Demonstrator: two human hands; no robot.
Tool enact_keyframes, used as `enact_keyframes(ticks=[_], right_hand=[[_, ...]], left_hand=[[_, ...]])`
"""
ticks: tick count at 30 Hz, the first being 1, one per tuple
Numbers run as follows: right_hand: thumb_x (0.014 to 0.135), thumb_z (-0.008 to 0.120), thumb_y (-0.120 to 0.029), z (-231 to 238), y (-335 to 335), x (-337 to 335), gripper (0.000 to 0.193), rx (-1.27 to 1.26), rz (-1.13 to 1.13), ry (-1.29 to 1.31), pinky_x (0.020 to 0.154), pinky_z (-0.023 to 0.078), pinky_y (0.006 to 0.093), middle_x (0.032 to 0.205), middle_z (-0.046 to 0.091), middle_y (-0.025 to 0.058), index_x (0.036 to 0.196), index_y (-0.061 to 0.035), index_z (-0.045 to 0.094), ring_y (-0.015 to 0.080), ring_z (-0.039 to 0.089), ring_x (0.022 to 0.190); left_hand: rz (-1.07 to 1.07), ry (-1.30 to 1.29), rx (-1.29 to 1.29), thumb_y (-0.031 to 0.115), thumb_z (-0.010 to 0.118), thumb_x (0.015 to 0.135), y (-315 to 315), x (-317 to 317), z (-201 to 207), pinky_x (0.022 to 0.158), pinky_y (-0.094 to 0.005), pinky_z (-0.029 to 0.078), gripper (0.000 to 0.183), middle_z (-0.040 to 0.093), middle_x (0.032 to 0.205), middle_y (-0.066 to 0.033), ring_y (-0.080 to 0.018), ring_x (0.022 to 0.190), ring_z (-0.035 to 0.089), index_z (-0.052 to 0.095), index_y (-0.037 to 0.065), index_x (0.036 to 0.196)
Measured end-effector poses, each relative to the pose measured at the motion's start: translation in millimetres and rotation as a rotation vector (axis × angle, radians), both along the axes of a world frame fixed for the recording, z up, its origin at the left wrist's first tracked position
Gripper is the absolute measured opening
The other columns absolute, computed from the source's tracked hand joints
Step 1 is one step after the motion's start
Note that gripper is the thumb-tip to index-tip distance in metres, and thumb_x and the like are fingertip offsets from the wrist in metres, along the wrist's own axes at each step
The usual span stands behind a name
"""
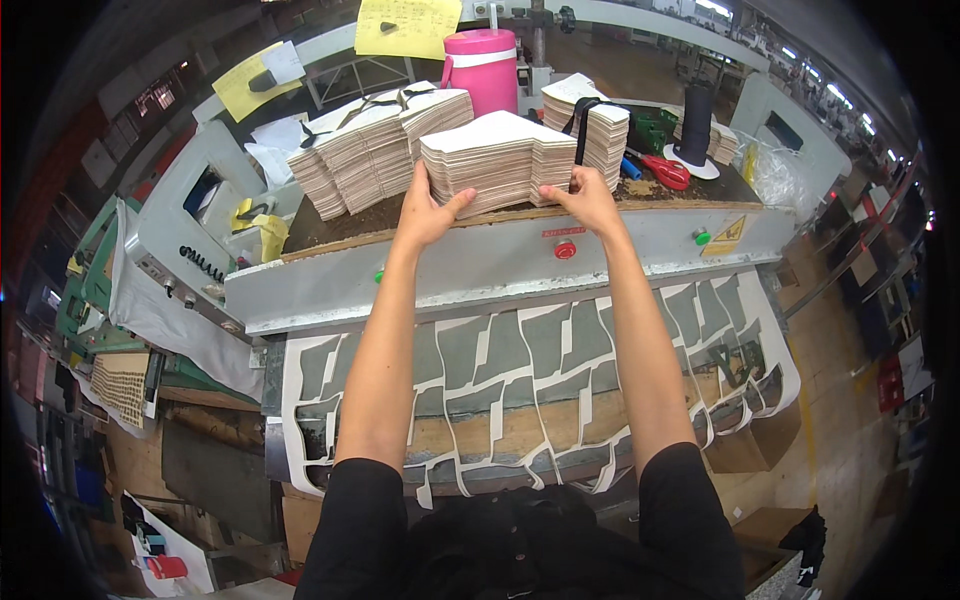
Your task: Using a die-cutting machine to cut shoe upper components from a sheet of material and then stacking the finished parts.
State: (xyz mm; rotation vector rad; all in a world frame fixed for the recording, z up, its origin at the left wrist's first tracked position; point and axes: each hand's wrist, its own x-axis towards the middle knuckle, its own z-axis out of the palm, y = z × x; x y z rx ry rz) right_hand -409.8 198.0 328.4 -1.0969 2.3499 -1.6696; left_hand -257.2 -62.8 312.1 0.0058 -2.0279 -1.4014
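Between my two hands is a stack of cut white sheet pieces (490, 165), many layers thick, resting on the brown machine ledge (735, 188). My left hand (430, 215) presses its left end, thumb on the front face. The right hand (590, 205) grips the other end, its thumb also in front. Close on the left stand more piles of the same pieces (345, 165), with dark straps lying across the top. Behind my right hand, another pile (602, 135) has a black strap over it. Below my forearms hangs a white sheet with shaped cut-outs (291, 395).
A pink jug (482, 75) stands behind the stacks. Red-handled scissors (668, 172) and a black roll (697, 125) lie to the right. On the grey machine beam (470, 265) are a red button (565, 250) and a green button (702, 237).
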Motion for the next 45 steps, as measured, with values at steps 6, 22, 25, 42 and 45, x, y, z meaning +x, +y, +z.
enact_keyframes(ticks=[6, 22, 25, 42, 45], right_hand=[[0.085, 0.093, -0.034, -6.3, -1.2, 1.4, 0.046, -0.041, -0.018, 0.107, 0.077, 0.058, 0.0350, 0.093, 0.081, 0.0139, 0.104, 0.0050, 0.077, 0.0182, 0.074, 0.082], [0.065, 0.100, -0.040, -1.3, -17.1, 20.1, 0.059, 0.054, -0.269, 0.218, 0.090, 0.060, 0.0429, 0.097, 0.081, 0.0208, 0.098, 0.0043, 0.080, 0.0340, 0.079, 0.093], [0.065, 0.099, -0.038, -0.6, -20.2, 20.8, 0.056, 0.045, -0.276, 0.202, 0.089, 0.060, 0.0424, 0.097, 0.081, 0.0203, 0.097, 0.0040, 0.080, 0.0332, 0.080, 0.093], [0.064, 0.095, -0.027, -6.3, -18.0, 18.4, 0.050, 0.020, -0.240, 0.320, 0.088, 0.061, 0.0426, 0.097, 0.081, 0.0211, 0.098, 0.0054, 0.077, 0.0335, 0.080, 0.092], [0.064, 0.096, -0.029, -9.5, -17.7, 15.1, 0.052, 0.029, -0.253, 0.242, 0.089, 0.060, 0.0432, 0.097, 0.080, 0.0218, 0.097, 0.0062, 0.076, 0.0343, 0.079, 0.093]], left_hand=[[-0.046, 0.014, 0.144, 0.023, 0.092, 0.088, 9.4, 3.4, 3.3, 0.117, -0.0406, 0.044, 0.088, 0.059, 0.151, -0.0212, -0.0305, 0.140, 0.057, 0.040, 0.000, 0.155], [0.090, -0.030, -0.020, 0.031, 0.106, 0.062, 6.3, 6.5, 2.2, 0.113, -0.0404, 0.050, 0.108, 0.068, 0.140, -0.0199, -0.0310, 0.130, 0.066, 0.049, -0.001, 0.147], [0.085, -0.082, 0.048, 0.031, 0.107, 0.060, 6.0, 8.0, 7.5, 0.113, -0.0412, 0.050, 0.109, 0.068, 0.139, -0.0205, -0.0316, 0.130, 0.066, 0.049, -0.002, 0.147], [0.095, -0.060, -0.123, 0.029, 0.109, 0.052, -1.4, 11.0, 6.8, 0.112, -0.0430, 0.052, 0.117, 0.070, 0.138, -0.0220, -0.0354, 0.130, 0.067, 0.048, -0.001, 0.147], [0.101, -0.076, -0.135, 0.029, 0.110, 0.049, 2.2, 10.8, 8.3, 0.112, -0.0431, 0.052, 0.120, 0.069, 0.138, -0.0222, -0.0360, 0.130, 0.067, 0.047, -0.002, 0.147]])
